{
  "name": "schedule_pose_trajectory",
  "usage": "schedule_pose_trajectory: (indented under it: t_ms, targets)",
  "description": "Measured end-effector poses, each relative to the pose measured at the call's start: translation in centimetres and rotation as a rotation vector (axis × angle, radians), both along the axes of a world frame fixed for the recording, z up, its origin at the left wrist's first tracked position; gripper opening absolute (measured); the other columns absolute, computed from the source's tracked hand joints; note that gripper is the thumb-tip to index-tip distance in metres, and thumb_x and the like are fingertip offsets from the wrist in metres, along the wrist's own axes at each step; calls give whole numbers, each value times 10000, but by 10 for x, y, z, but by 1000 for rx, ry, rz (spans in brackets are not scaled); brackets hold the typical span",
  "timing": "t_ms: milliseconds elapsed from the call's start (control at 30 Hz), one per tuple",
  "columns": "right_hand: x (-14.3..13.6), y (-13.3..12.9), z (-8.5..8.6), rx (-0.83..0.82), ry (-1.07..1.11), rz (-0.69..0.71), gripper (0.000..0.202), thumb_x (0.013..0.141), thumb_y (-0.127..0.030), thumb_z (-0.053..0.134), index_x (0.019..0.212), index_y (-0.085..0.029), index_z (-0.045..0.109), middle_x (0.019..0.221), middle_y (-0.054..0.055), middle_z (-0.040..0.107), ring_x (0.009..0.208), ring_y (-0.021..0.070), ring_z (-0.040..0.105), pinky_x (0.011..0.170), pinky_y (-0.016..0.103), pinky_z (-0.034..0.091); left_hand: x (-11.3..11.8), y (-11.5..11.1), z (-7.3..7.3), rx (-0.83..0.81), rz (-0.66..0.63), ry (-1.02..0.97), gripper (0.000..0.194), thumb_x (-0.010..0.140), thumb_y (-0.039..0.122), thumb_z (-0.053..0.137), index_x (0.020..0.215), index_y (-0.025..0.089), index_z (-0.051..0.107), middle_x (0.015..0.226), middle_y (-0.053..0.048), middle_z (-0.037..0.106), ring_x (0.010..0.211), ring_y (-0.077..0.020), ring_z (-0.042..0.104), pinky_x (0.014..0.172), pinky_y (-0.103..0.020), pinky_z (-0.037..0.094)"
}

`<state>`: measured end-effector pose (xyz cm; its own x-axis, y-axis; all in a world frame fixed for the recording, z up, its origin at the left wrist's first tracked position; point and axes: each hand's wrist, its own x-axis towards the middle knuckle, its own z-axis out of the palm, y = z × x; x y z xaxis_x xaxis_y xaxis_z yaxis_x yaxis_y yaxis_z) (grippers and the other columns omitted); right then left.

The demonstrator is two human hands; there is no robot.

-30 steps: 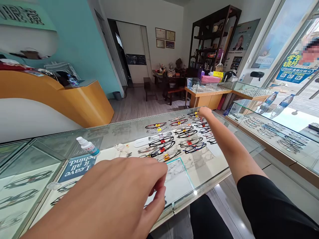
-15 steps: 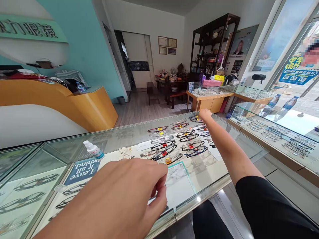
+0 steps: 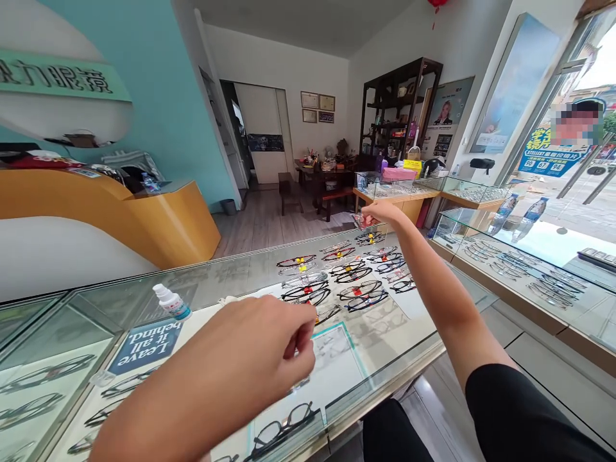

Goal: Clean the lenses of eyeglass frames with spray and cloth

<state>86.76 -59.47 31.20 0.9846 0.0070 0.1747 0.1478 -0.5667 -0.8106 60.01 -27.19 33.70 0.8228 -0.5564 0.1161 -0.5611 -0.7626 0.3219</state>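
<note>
My left hand (image 3: 269, 340) hovers over the near part of the glass display counter (image 3: 404, 353), fingers curled closed; whatever they grip is hidden behind the hand. Stretched out to the far end of the counter, my right hand (image 3: 380, 213) is pinched on a small pair of glasses (image 3: 360, 221), only partly visible. Below it, rows of eyeglasses (image 3: 353, 271) with red and yellow tags lie on the counter. A black-framed pair (image 3: 283, 428) shows close to the front edge, below my left hand. A teal-edged white tray (image 3: 339, 350) lies beyond my left fingers.
A white spray bottle (image 3: 171, 303) stands at the left, near a blue printed card (image 3: 147, 346). Another glass case (image 3: 524, 256) with eyeglasses is on the right. An orange desk (image 3: 168, 221) stands behind at the left, and a wooden bench (image 3: 290, 192) farther back.
My right hand has lifted off the far row and moved left, with glasses now showing at its fingers. My left hand stays closed, slightly lower left. The view has tilted up.
</note>
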Motion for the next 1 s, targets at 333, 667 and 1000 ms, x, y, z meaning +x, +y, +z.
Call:
schedule_pose_trajectory:
  t_ms: [333, 667, 1000]
  targets:
    - [-91, 138, -55, 619, -139, 351, 206, 800, -309, 637, 704, -208, 789, 753, 36, 793, 725, 191, 696, 707, 303, 533, 123, 11, -67, -1212, 235, 743, 370, 980, 532, 780, 906, 180, 695, 754, -15, 631, 592, -126, 563, 516, -220, 462]
    - [-126, 177, -118, 208, -560, 329, 221, 870, -285, 649, 839, -271, 867, 927, 50, 879, 912, 259, 781, 963, 405, 565, 106, 30, -145, -1505, 352, 663, 407, 807, 359, 1009, 1052, 149, 761, 917, -38, 756, 736, -111, 710, 559, -176, 537]
    - [-104, 180, -140, 750, 52, 563, 257, 754, -467, 868, 865, -263, 758, 838, 3, 707, 812, 205, 617, 817, 354, 497, 115, 35, -163, -1550, 284, 543, 579, 625, 500, 1100, 921, 150, 746, 815, -18, 734, 727, -114, 695, 534, -164, 462]
